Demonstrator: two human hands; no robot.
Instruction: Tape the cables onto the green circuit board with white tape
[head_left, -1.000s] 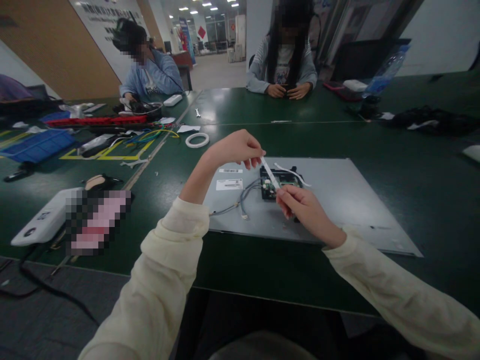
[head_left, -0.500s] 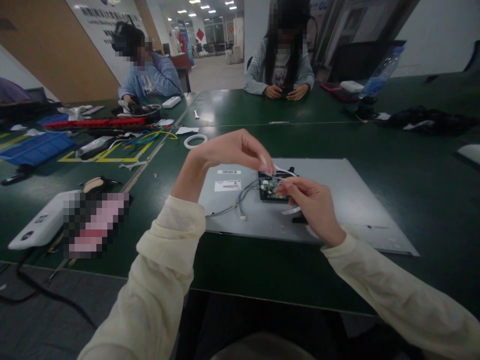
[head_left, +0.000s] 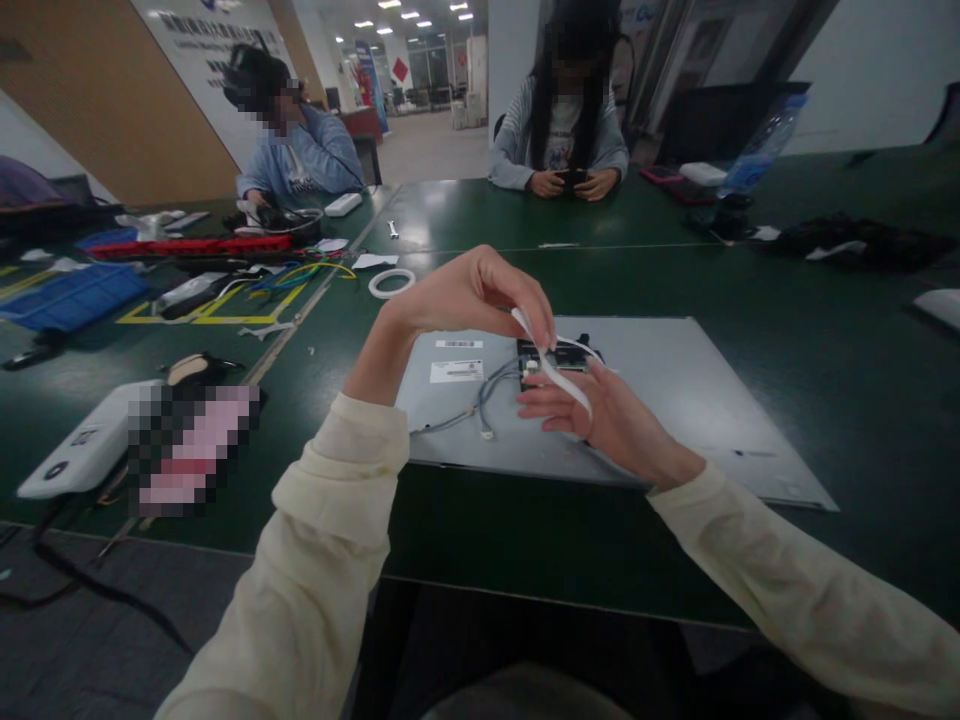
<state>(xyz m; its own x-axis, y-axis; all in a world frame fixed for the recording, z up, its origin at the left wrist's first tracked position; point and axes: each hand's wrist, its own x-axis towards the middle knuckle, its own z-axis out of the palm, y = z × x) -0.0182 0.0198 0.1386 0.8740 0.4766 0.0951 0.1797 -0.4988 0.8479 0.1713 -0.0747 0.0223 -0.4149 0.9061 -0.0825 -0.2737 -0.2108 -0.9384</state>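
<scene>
White strip (head_left: 566, 383) is pinched in the left hand (head_left: 484, 292); right hand (head_left: 621, 422) is held loosely open right by it; circuit board (head_left: 531, 368)'s partly blocked, gray panel (head_left: 694, 400) seen below.

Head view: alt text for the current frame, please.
The person's left hand pinches a curved white strip whose lower end hangs before the open right hand; contact there is unclear. Below, a black-framed circuit board and gray cables lie on a metal panel on a green table.
</scene>
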